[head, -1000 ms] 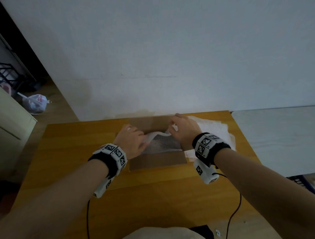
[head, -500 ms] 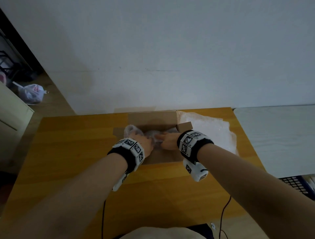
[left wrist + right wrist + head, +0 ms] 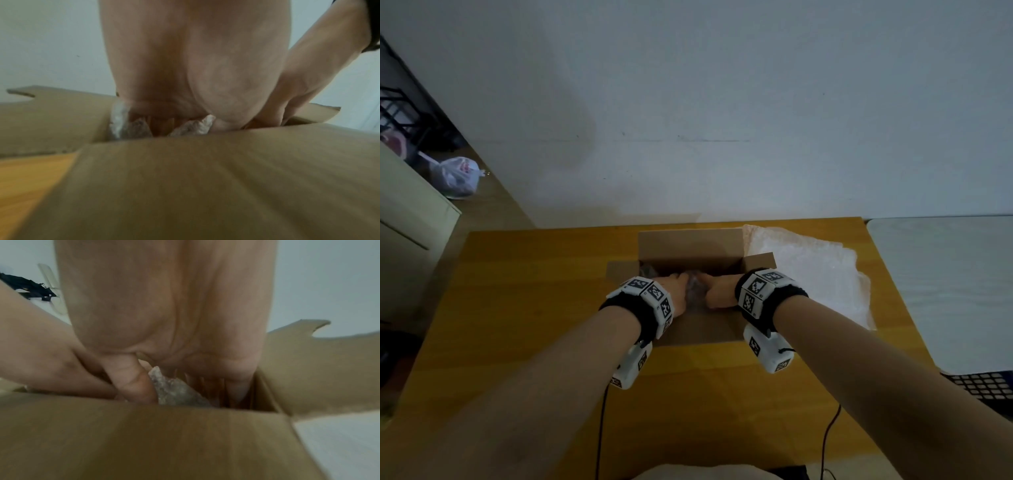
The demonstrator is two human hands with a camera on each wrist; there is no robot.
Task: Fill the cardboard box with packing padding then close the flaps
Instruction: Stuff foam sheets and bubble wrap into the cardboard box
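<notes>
An open cardboard box (image 3: 690,246) stands on the wooden table (image 3: 534,308), all flaps spread outward. Both my hands reach down into it side by side. Crumpled clear bubble-wrap padding (image 3: 693,291) sits between them. My left hand (image 3: 677,291) holds the padding (image 3: 195,127) between thumb and fingers. My right hand (image 3: 717,289) pinches a fold of the padding (image 3: 170,389) against its thumb. The near flap (image 3: 205,178) hides the fingertips of both hands and the box floor.
A loose pile of white bubble wrap (image 3: 808,274) lies on the table right of the box, partly under the right flap. A white table (image 3: 945,274) adjoins on the right, with a black crate (image 3: 983,387) below it. The wall stands just behind the box.
A second ago my hands held a sheet of padding above the box. They have since moved down and together, pushing the crumpled sheet inside the box.
</notes>
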